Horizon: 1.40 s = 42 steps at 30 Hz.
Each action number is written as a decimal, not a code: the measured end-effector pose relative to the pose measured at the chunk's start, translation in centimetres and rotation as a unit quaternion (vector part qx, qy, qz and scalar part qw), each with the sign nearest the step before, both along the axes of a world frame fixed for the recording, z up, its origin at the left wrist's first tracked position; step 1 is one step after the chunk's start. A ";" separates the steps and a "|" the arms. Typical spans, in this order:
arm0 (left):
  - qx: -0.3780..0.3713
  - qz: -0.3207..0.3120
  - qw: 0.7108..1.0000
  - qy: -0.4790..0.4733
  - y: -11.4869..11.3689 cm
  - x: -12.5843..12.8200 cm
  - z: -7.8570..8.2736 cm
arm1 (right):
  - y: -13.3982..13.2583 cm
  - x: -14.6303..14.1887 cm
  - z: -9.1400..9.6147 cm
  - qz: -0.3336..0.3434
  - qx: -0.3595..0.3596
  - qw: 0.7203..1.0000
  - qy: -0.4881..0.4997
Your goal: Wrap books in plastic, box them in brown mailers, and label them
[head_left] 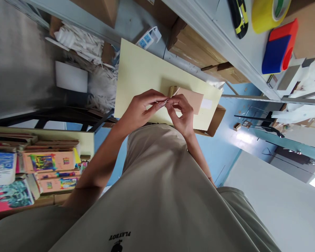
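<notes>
Head view, both hands in frame, over a pale yellow, flat rectangular surface (136, 80).

Left hand (140, 109): fingers drawn together, thumb against fingertips, pinching a thin, off-white, pointed slip (176, 91). Right hand (183, 113): thumb and forefinger pressed on the same slip from the other side, remaining fingers curled. The two sets of fingertips meet; exact contact points are hidden. Material of the slip, paper or film: cannot tell.

Position: the slip is held above the left part of a flat, light brown cardboard box (194, 99) lying on the surface. Whether slip and box touch is not resolved.

Reading of the hold: a fingertip grip from both sides probably suits a piece this thin, since it gives fine control without crushing it. The box lies on a broad face, which should keep it steady with neither hand clamped on it.

A white rectangular sheet (206, 104) lies just beside the box, on its right. A black-and-yellow utility knife (238, 17), a yellow tape roll (261, 17) and a red-and-blue plastic dispenser (277, 52) sit together on a grey shelf (225, 43), presumably to be within reach yet off the surface.
</notes>
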<state>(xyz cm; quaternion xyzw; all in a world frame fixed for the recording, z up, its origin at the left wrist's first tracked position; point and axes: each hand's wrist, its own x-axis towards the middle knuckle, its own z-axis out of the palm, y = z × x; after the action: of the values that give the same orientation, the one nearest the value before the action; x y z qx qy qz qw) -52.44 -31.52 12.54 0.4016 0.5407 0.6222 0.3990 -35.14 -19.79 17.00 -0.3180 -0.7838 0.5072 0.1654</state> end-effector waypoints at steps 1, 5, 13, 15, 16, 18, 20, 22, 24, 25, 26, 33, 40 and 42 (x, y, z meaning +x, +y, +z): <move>-0.001 0.000 1.000 0.007 0.0 0.1 0.0 | 0.0 0.1 0.0 -0.001 -0.004 1.000 0.000; 0.001 0.001 1.000 0.030 0.0 0.4 0.0 | -0.2 0.6 -0.1 -0.012 -0.005 1.000 0.007; -0.013 -0.004 0.999 0.044 -0.1 1.2 0.3 | -0.5 1.5 -0.4 -0.019 0.024 0.999 0.009; -0.019 -0.010 0.999 0.036 -0.1 1.4 0.6 | -0.6 1.7 -0.4 -0.019 0.016 1.000 0.007; -0.023 -0.014 0.999 0.031 -0.2 1.5 0.8 | -0.7 1.7 -0.4 -0.020 0.012 1.000 0.003; -0.040 -0.018 0.999 0.018 -0.2 1.6 1.2 | -0.7 1.8 -0.4 -0.019 0.010 1.000 -0.001; -0.070 -0.016 0.997 -0.004 -0.3 1.8 1.6 | -0.8 1.9 -0.4 -0.016 0.018 1.000 0.001; -0.096 -0.010 0.995 -0.035 -0.3 2.1 1.7 | -0.9 1.9 -0.3 -0.014 0.027 1.000 0.003; -0.103 -0.004 0.992 -0.072 -0.3 2.3 1.5 | -0.9 2.0 -0.3 -0.015 0.029 0.999 -0.001; -0.101 0.000 0.991 -0.091 -0.3 2.3 1.3 | -0.9 2.1 -0.3 -0.015 0.028 0.999 -0.005; -0.100 0.004 0.989 -0.111 -0.3 2.4 1.0 | -0.9 2.2 -0.3 -0.016 0.024 1.000 -0.009; -0.110 0.018 0.977 -0.181 -0.7 2.5 -1.0 | -0.5 1.8 -0.6 -0.019 -0.018 1.000 -0.008; -0.120 0.054 0.972 -0.195 -2.5 2.3 -1.7 | -1.4 -0.8 -0.9 0.035 -0.038 0.999 -0.005; -0.126 0.072 0.966 -0.215 -3.0 1.9 -2.5 | -1.6 -1.1 -1.5 0.040 -0.060 0.997 -0.014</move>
<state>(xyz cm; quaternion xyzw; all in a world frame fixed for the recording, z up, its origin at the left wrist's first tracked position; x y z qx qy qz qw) -50.53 -34.56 10.07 0.1655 0.5438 0.6477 0.5074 -36.29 -21.35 15.52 -0.3025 -0.7665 0.5548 0.1147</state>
